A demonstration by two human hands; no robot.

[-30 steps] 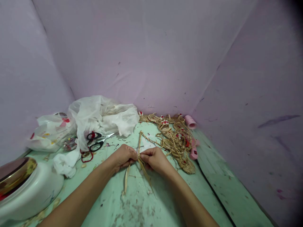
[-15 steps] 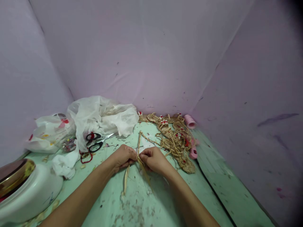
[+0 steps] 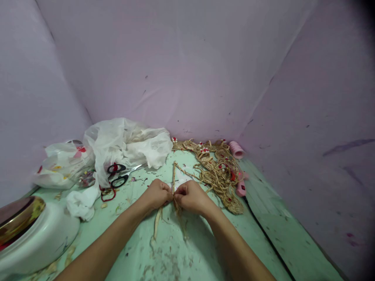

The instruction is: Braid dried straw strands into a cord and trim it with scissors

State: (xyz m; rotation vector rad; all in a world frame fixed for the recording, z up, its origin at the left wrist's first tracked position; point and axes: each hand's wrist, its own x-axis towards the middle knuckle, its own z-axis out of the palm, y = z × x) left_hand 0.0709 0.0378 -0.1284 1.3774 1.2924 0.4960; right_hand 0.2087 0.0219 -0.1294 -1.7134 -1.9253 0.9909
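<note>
1. The left hand point(image 3: 158, 194) and right hand point(image 3: 191, 197) are close together, their fingertips almost meeting; both are pinched on a thin braided cord point(image 3: 174, 177).
2. The braided cord stretches away from the fingertips, bends beyond them, and slants off to the right of the hands, toward a heap of braided cord pieces point(image 3: 219, 181); where it ends among them, I cannot tell.
3. Loose strands point(image 3: 181, 222) trail on the near side of the fingertips, slightly blurred, and a pale flat strip point(image 3: 156, 224) hangs below the left hand.
4. The heap, dotted with red and white beads point(image 3: 204, 150), lies beyond and to the right of the right hand.
5. Farther out on that side are a pink spool point(image 3: 236, 150) on its side and a pink-handled tool point(image 3: 241, 189), its black cable point(image 3: 267, 236) running back past the right forearm.
6. Beyond the left hand lie black-handled scissors point(image 3: 119, 181), partly against a white plastic bag point(image 3: 123, 142), with red string point(image 3: 109, 198) just nearer.
7. Well left of the left hand sit a smaller printed bag point(image 3: 63, 166) and, nearer, a white rounded container point(image 3: 58, 230).
8. A stained green tabletop point(image 3: 140, 253) spreads beneath both hands.
</note>
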